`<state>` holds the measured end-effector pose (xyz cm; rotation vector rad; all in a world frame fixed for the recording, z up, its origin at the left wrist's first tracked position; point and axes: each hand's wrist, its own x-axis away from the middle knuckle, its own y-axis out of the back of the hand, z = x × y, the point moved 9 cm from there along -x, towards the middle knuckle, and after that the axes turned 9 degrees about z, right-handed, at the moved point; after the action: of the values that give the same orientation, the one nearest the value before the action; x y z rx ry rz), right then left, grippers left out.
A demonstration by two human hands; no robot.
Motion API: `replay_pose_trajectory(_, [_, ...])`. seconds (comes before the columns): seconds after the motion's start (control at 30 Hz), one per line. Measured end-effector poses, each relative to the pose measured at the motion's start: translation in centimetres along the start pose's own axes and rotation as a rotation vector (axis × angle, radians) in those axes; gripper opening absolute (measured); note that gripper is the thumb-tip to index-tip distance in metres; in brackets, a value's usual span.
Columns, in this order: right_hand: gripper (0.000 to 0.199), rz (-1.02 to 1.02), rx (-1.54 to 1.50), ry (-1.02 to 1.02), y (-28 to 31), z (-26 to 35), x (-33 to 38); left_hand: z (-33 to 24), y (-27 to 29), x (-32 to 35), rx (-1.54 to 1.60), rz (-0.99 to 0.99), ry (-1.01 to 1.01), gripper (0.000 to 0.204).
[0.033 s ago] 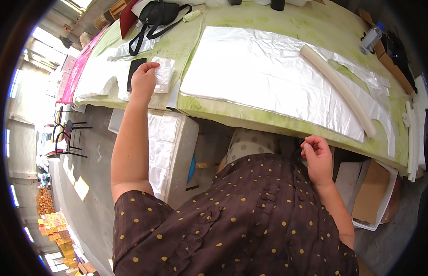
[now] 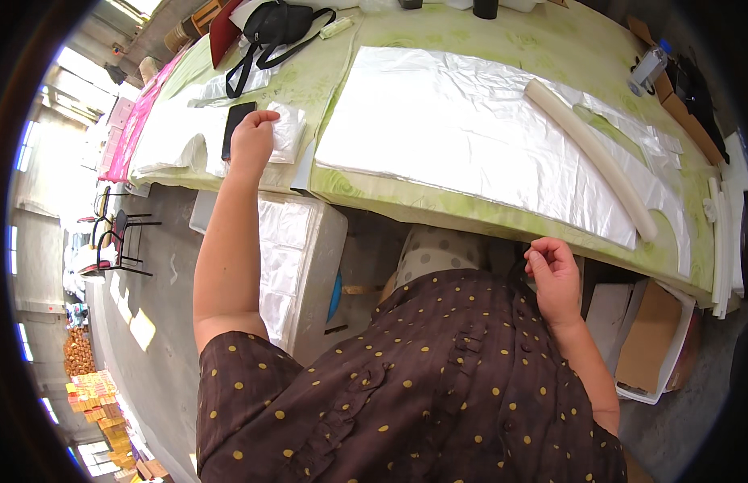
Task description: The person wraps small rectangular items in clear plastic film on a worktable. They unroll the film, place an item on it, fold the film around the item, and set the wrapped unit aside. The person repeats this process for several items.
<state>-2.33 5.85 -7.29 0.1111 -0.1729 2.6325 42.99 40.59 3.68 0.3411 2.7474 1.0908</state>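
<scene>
My left hand (image 2: 251,142) is closed over the table's left part, between a black phone (image 2: 235,121) and a small folded stack of white plastic bags (image 2: 288,133). Its fingertips are hidden beneath it, so what it grips, if anything, does not show. My right hand (image 2: 554,274) hangs just off the table's front edge, fingers curled in and thumb against them, with nothing visible in it. Beyond it a large flat stack of white plastic film (image 2: 438,121) covers the middle of the table. A pale, long tube (image 2: 591,157) lies slanting across the film's right side.
A green patterned cloth covers the table (image 2: 438,28). A black bag (image 2: 277,24) lies at the far left, a clear bottle (image 2: 649,66) at the far right. Below stand a bin of white bags (image 2: 309,266) and a white crate (image 2: 663,354) with cardboard. A chair (image 2: 120,233) stands left.
</scene>
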Motion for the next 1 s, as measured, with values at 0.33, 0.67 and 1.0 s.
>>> replay_pose_trajectory(0.33, [0.013,0.046,0.059,-0.014,0.3,-1.2,0.2,-2.1,-3.0,0.4,-0.663,-0.047,-0.049,0.073])
replay_pose_trajectory(0.67, [0.013,0.075,0.046,-0.049,0.0,-1.4,0.1,5.6,-3.0,-2.8,-0.194,0.369,0.382,0.046])
replay_pose_trajectory(1.0, [0.013,0.102,0.029,-0.062,-0.2,-2.1,0.2,4.9,-3.6,-1.9,-0.348,0.432,0.432,0.05])
